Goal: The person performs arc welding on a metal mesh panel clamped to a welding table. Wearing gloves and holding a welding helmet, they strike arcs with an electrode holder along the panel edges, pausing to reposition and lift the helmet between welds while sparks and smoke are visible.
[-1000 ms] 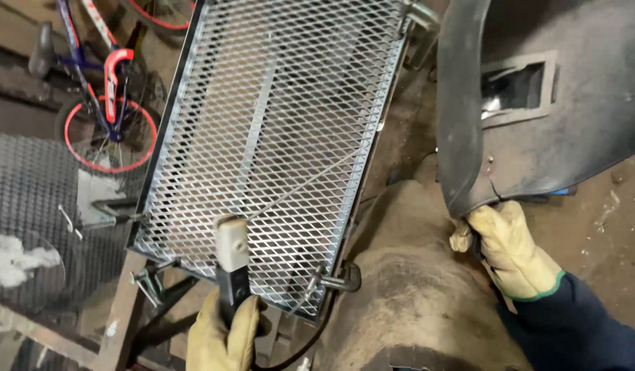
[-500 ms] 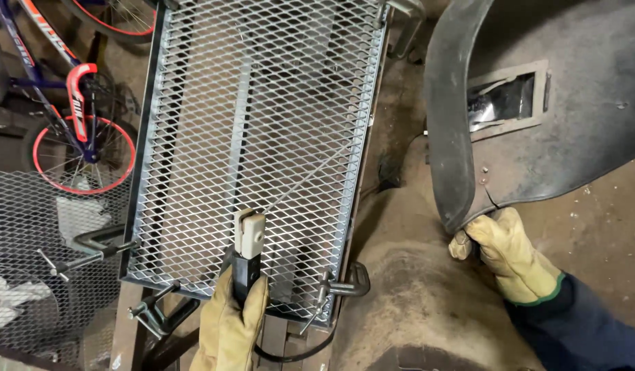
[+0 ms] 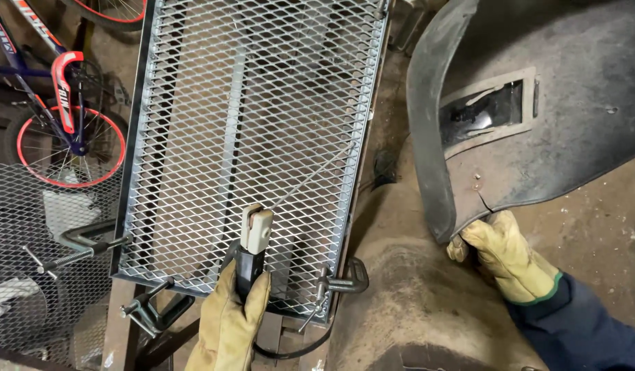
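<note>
Fingers of left hand wrap electrode holder over mesh panel; right hand grips welding mask.

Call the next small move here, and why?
Probably swing the welding shield across in front of the face. The right hand holds it off to the side, while the left hand already aims the electrode holder and its rod over the clamped mesh panel.

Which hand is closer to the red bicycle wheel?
Left. The left hand, in a yellow leather glove, grips a welding tool nearer the red-rimmed bicycle wheel. The right hand holds the dark welding shield far across.
</note>
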